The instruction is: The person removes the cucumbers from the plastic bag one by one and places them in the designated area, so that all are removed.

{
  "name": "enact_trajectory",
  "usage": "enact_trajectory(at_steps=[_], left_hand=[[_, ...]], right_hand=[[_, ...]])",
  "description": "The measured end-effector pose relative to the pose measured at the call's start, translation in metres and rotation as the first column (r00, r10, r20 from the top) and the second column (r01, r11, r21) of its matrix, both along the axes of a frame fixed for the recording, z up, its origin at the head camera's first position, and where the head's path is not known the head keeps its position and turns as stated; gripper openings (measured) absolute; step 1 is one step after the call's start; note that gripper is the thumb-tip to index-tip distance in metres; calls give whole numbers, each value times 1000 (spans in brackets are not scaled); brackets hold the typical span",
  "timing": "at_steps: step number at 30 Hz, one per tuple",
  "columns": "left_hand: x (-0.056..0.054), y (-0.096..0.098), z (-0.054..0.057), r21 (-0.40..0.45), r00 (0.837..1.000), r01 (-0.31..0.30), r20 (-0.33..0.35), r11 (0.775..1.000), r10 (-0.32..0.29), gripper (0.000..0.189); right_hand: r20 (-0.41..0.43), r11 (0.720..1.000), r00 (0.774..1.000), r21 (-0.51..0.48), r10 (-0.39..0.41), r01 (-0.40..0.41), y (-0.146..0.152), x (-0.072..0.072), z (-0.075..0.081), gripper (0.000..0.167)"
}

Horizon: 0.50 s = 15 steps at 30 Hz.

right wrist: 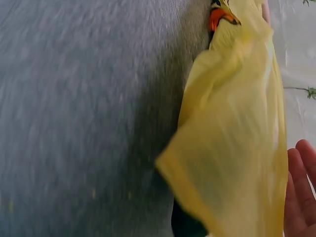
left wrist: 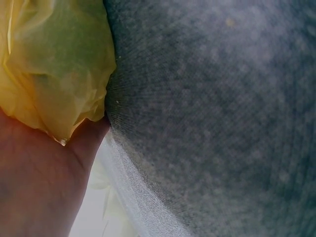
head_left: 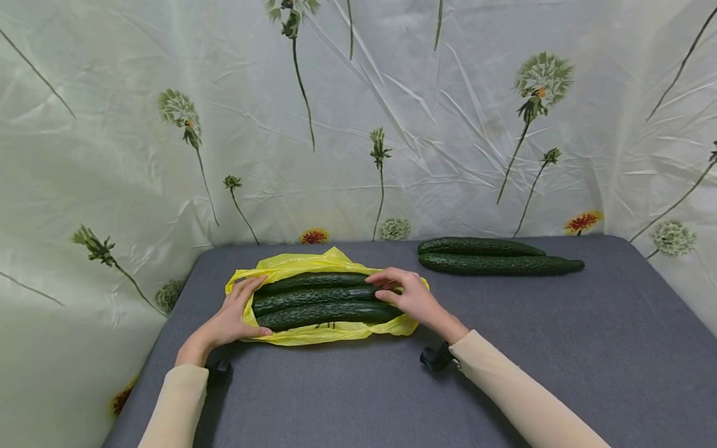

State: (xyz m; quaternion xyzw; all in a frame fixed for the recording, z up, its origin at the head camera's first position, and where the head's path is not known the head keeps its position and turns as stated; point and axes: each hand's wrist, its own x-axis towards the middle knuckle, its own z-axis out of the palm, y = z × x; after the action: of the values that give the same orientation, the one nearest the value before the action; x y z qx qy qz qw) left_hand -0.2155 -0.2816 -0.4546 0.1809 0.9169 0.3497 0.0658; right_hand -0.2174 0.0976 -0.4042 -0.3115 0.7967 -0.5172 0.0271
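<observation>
Three dark green cucumbers point(head_left: 316, 297) lie side by side in the mouth of a yellow plastic bag point(head_left: 340, 332). At their left end my left hand point(head_left: 231, 321) holds the bag, thumb on the near side and fingers on the far side. The left wrist view shows the thumb against the crumpled bag point(left wrist: 64, 64). Over the right end, my right hand point(head_left: 409, 295) rests its fingertips on the cucumbers. In the right wrist view the right hand's fingers point(right wrist: 298, 182) look straight beside the bag point(right wrist: 232, 128), which hides most of what it contains.
Two more cucumbers point(head_left: 496, 257) lie together at the back right of the grey table point(head_left: 526, 351). A pale curtain with a dandelion print point(head_left: 438, 123) hangs behind the table and along its sides. Dark straps show at both wrists.
</observation>
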Motion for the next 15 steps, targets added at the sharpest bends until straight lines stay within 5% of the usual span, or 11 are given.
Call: enact_trajectory(at_steps=[2,9,15], left_hand=[[0,0,1,0,1000,2,3,1000,-2,102],[0,-1,2,-10,1000,1,2,1000,-1,101],[-1,0,1,-4,1000,-1,13,1000,1,102]], right_hand=[[-6,1000,1000,4,12,-12,-4,3,1,27],[-33,998,998,38,52,-51,-21,-10,-30,28],[-46,995,997,81,61,-57,-34,-12,-37,28]])
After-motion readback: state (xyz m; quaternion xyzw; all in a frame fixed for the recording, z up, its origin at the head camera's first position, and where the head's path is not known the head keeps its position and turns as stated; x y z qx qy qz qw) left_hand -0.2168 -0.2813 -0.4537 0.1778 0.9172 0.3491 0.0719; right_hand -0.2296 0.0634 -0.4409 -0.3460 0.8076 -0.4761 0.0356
